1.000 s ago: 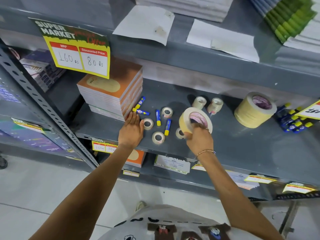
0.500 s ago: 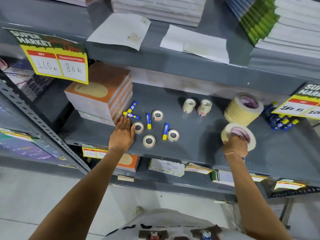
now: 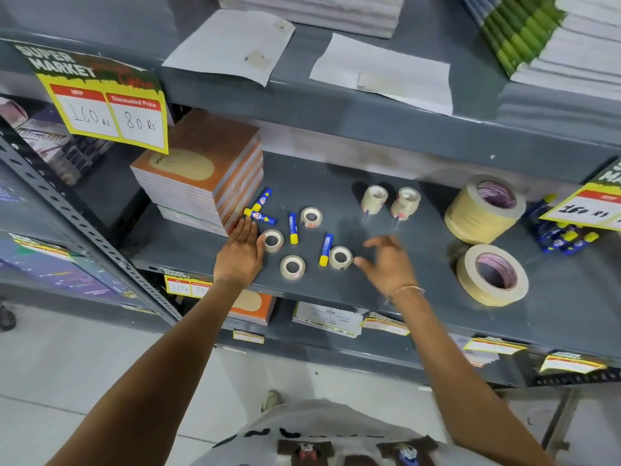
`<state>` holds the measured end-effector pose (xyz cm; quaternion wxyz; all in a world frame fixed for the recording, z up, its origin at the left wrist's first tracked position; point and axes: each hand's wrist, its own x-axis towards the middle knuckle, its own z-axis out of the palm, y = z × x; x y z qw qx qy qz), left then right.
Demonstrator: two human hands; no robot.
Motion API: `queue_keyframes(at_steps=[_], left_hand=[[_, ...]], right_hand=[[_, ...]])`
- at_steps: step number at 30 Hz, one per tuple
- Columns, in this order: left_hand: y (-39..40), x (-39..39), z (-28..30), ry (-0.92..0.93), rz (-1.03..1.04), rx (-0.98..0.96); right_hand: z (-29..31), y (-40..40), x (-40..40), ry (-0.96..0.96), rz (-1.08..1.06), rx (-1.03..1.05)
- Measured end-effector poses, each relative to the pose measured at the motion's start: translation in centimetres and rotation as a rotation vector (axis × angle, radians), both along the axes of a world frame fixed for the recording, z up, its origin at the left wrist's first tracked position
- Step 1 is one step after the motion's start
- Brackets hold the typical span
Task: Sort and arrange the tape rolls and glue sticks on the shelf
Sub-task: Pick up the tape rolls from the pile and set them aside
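On the grey middle shelf (image 3: 386,297) lie several small tape rolls, among them a roll (image 3: 340,257) just left of my right hand (image 3: 386,264), which hovers open and blurred. My left hand (image 3: 240,253) rests flat on the shelf, fingers touching a small roll (image 3: 273,240). Blue-and-yellow glue sticks (image 3: 292,228) lie scattered between the rolls. Two small rolls (image 3: 374,198) stand further back. A wide masking tape roll (image 3: 492,279) lies flat at the right, in front of a stack of the same rolls (image 3: 484,208).
A stack of orange notebooks (image 3: 201,183) stands left of my left hand. More glue sticks (image 3: 564,237) are heaped at the far right under a yellow price tag (image 3: 588,210). Paper stacks fill the upper shelf. Another price tag (image 3: 107,109) hangs at the upper left.
My right hand carried the wide masking tape roll to the right, set it down in front of the stack, let go and came back left toward the small rolls. My left hand stayed put.
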<state>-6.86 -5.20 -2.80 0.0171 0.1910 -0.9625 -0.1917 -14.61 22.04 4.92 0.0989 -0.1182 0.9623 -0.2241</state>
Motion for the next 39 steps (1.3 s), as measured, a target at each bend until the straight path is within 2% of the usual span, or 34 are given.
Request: queue_keyframes(at_steps=[2, 6, 8, 10, 13, 17, 24, 29, 33, 39], left_hand=[[-0.1, 0.2, 0.1, -0.009, -0.025, -0.001], [-0.9, 0.8, 0.1, -0.029, -0.138, -0.012], [-1.0, 1.0, 0.2, -0.005, -0.160, 0.034], [-0.9, 1.0, 0.3, 0.016, -0.151, 0.057], [-0.8, 0.9, 0.3, 0.018, -0.143, 0.040], [-0.8, 0.9, 0.5, 0.025, -0.139, 0.023], [-0.1, 0.5, 0.0, 0.030, -0.048, -0.027], [-0.3, 0.5, 0.2, 0.079, -0.066, 0.009], [-0.6, 0.4, 0.1, 0.008, -0.128, -0.086], [-0.6, 0.3, 0.0, -0.068, -0.153, -0.154]], right_hand=[[-0.4, -3.6, 0.7, -0.091, 0.129, 0.078], [-1.1, -6.1, 0.9, -0.026, 0.142, 0.257], [-1.1, -6.0, 0.8, 0.014, 0.091, 0.246], [-0.8, -6.3, 1.0, 0.085, 0.101, 0.147], [-0.3, -8.3, 2.3, 0.129, 0.301, -0.019], [-1.4, -11.0, 4.9, 0.084, 0.490, 0.107], [-1.7, -11.7, 4.9, 0.059, 0.475, 0.220], [-1.6, -11.7, 4.4, 0.014, 0.474, 0.226], [-1.6, -11.6, 4.1, 0.018, 0.513, 0.255], [-0.4, -12.9, 2.4, 0.095, 0.459, 0.105]])
